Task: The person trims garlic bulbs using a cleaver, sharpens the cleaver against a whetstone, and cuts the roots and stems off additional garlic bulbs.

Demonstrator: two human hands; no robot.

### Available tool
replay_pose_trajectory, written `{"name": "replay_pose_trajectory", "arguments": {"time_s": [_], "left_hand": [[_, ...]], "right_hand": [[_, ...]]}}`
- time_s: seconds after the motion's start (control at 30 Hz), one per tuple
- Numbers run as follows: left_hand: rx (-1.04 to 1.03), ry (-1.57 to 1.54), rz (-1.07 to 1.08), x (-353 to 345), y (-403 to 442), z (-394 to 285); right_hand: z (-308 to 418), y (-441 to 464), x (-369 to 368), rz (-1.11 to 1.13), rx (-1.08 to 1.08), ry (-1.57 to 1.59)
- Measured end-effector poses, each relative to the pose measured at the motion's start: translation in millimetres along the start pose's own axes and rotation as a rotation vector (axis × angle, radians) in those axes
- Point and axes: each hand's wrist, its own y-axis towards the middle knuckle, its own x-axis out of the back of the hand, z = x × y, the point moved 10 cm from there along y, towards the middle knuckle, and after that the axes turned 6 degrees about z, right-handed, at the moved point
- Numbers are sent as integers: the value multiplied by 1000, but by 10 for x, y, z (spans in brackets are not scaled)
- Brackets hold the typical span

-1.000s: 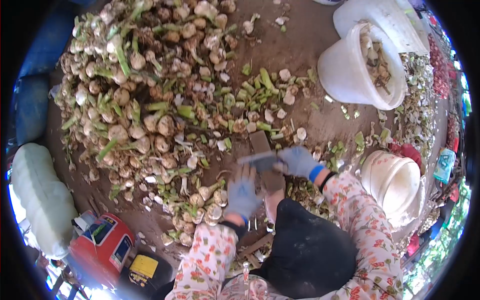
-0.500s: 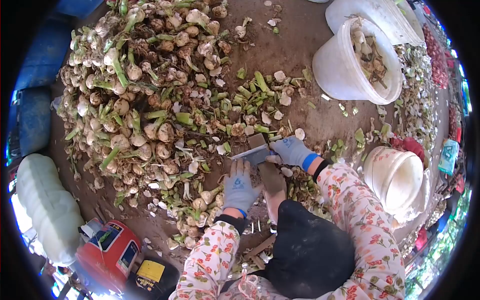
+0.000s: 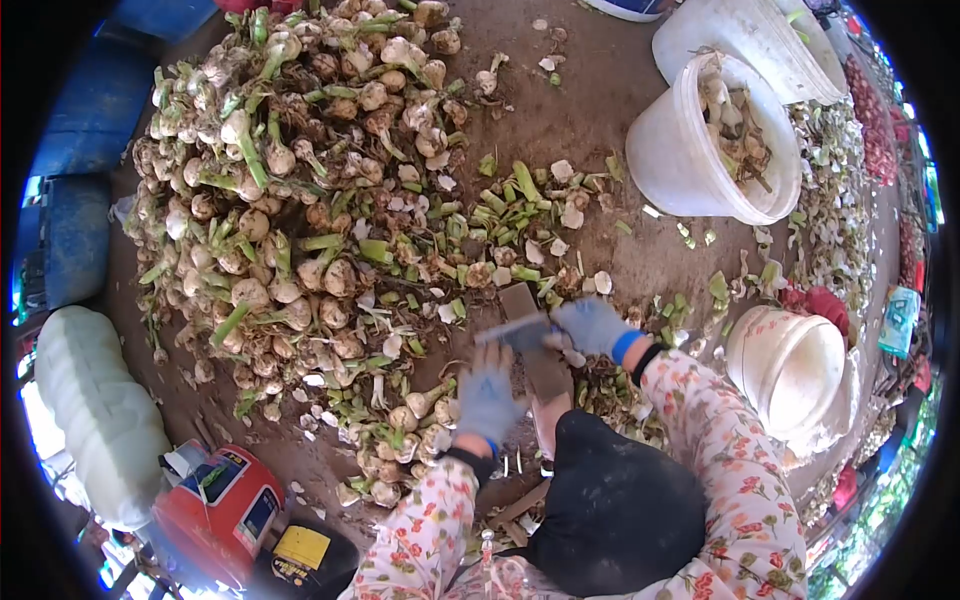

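Gloved in pale blue, my right hand (image 3: 590, 326) is closed round the handle end of a wide flat blade (image 3: 518, 331). The blade lies across a narrow wooden board (image 3: 543, 372) in front of my knee. My left hand (image 3: 487, 400), in the same kind of glove, has its fingers stretched forward with the tips at the left end of the blade; nothing shows in its palm. Trimmed bulbs (image 3: 403, 419) lie just left of this hand. A large heap of garlic-like bulbs with green stems (image 3: 254, 225) rises at the left.
Cut stem pieces (image 3: 510, 215) litter the ground ahead. A white bucket with scraps (image 3: 665, 155) stands at the upper right, another white bucket (image 3: 780, 365) at the right. A red container (image 3: 215, 515) and a pale green jug (image 3: 95, 415) are at the lower left.
The view has shifted slightly. My hands and the blade have moved only a little, staying over the board; my left hand's fingers remain by the blade's left end.
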Motion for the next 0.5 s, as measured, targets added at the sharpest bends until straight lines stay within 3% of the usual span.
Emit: {"name": "replay_pose_trajectory", "arguments": {"time_s": [0.1,0.23,0.37,0.5], "left_hand": [[1,-46,-52,154,235,94],[-80,-54,110,-35,-9,-234],[-131,-40,3,155,466,-207],[-153,-91,113,-52,129,-420]], "right_hand": [[-126,47,123,-158,-109,104],[-157,-363,-180,-17,-145,73],[-431,-239,124,-184,-219,158],[-417,-561,-372,-133,-231,76]]}}
